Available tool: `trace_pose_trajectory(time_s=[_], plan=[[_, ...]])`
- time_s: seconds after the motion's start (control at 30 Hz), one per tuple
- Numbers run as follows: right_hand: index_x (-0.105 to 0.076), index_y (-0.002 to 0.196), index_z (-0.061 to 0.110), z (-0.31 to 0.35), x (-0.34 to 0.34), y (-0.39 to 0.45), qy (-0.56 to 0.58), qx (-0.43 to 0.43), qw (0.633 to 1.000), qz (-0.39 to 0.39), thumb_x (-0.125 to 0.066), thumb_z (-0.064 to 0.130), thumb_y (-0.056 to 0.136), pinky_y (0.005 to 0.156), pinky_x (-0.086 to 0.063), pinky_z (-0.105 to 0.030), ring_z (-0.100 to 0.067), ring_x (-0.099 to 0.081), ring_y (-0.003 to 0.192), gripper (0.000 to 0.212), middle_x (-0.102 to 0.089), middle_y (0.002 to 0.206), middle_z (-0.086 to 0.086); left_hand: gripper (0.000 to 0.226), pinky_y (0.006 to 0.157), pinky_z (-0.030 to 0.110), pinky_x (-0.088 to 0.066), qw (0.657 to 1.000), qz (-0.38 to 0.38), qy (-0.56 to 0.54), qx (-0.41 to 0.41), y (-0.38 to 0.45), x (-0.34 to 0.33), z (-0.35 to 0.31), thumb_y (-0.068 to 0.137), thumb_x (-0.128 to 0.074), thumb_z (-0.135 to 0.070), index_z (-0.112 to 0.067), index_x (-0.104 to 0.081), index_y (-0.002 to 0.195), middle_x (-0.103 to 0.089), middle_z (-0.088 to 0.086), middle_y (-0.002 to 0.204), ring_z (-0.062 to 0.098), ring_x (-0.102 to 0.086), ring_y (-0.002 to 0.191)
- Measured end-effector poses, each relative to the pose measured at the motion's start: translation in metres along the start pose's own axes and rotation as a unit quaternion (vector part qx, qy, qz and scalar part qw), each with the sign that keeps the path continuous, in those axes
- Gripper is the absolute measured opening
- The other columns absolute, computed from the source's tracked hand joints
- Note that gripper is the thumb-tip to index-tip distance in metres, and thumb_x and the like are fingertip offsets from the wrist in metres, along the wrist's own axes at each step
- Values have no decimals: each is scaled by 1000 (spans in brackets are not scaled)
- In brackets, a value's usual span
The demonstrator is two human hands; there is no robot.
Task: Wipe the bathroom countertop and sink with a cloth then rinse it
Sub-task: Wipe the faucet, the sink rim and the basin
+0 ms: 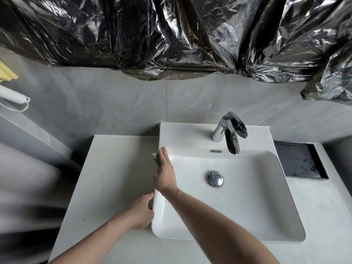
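Head view, the only one supplied. The right hand (165, 175) lies flat along the left rim of the sink (247, 202), fingers extended toward the upper part of the frame, pressing a small grey cloth (156, 158) against the rim's outer edge. Its grip is a flat press, not a closed fist; most of the cloth is hidden under the fingers. The left hand (142, 212), lower in the frame, is curled around the rim's near left corner, apparently bracing, holding nothing loose. The rim's long axis runs from lower frame to upper, in line with the right forearm. The tabletop (114, 178) lies directly left of the cloth. The faucet (228, 132) stands at upper right, well apart; I see no water running.
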State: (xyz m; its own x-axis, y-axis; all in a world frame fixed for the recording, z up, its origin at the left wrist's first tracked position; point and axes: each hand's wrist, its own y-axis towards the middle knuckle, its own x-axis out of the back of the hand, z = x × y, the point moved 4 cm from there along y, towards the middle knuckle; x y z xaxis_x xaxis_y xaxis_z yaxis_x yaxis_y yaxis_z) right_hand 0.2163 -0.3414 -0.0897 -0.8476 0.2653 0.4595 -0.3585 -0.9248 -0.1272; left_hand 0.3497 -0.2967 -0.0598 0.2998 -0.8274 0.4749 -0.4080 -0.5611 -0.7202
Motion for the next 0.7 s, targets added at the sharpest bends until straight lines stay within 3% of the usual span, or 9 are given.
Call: trace_pose_trajectory(time_s=[0.03, 0.07, 0.13, 0.2, 0.3, 0.33, 0.43, 0.57, 0.7], plan=[[-54, 117, 12, -2, 3, -12, 17, -1, 1000, -6, -37, 0, 92, 95, -45, -28, -16, -60, 111, 32, -62, 126, -1, 59, 69, 20, -50, 1000, 0, -4, 0, 0, 0, 0, 82, -45, -12, -37, -53, 136, -64, -12, 120, 12, -62, 91], [-49, 98, 16, -4, 6, -24, 27, 10, 999, -18, -39, 6, 99, 81, -44, -31, -14, -56, 86, 14, -62, 101, 0, 52, 66, 20, -49, 1000, -1, -4, -2, 0, 1, 0, 84, -48, -15, -35, -56, 131, -65, -9, 117, 13, -63, 89], [-40, 86, 19, -16, 7, -50, 21, 14, 1000, -3, -41, 13, 103, 72, -41, -33, -9, -45, 69, 19, -53, 81, 2, 44, 75, 23, -53, 1000, -12, -5, -12, 1, 0, 3, 82, -55, -24, -36, -59, 123, -65, -9, 119, 16, -66, 97], [-44, 87, 17, -31, 11, -75, 4, 4, 999, 51, -42, 18, 105, 72, -46, -39, -11, -46, 69, 18, -56, 80, 0, 53, 83, 27, -53, 1000, -9, -5, -16, 2, 0, 6, 73, -54, -32, -42, -57, 125, -63, -6, 126, 25, -66, 110], [-56, 93, 16, -43, 17, -111, -23, -12, 988, 153, -47, 23, 103, 82, -51, -36, -3, -53, 79, 16, -66, 85, 4, 68, 77, 26, -47, 1000, -5, -6, -27, -1, 0, 4, 64, -53, -44, -37, -58, 131, -65, 0, 128, 30, -63, 116], [-62, 96, 17, -43, 19, -123, -39, -14, 982, 186, -49, 20, 99, 84, -51, -30, 1, -54, 82, 14, -66, 86, 9, 66, 80, 26, -48, 1000, -11, -8, -28, -2, 1, 1, 68, -57, -40, -36, -58, 133, -64, 0, 133, 28, -63, 118], [-74, 109, 21, -44, 29, -149, -98, -46, 960, 259, -40, 13, 81, 89, -51, -23, -3, -62, 90, 45, -74, 97, 7, 73, 92, 25, -47, 1000, -22, -2, -4, -2, -2, 6, 83, -51, -14, -29, -39, 153, -44, -1, 155, 25, -53, 130], [-69, 90, 17, -40, 45, -159, -152, -57, 953, 255, -40, 20, 83, 89, -54, -36, -20, -65, 91, 30, -75, 95, 2, 74, 97, 25, -48, 998, -53, -16, -4, -3, -11, 19, 86, -51, -18, -31, -31, 157, -40, -6, 158, 21, -52, 132], [-70, 96, 23, -49, 86, -181, -216, -57, 953, 206, -39, 15, 88, 84, -47, -22, -17, -62, 96, 33, -75, 108, 7, 63, 112, 28, -38, 994, -111, -2, -15, -18, -21, 17, 98, -47, -20, -27, -29, 158, -38, -1, 160, 24, -41, 144]])
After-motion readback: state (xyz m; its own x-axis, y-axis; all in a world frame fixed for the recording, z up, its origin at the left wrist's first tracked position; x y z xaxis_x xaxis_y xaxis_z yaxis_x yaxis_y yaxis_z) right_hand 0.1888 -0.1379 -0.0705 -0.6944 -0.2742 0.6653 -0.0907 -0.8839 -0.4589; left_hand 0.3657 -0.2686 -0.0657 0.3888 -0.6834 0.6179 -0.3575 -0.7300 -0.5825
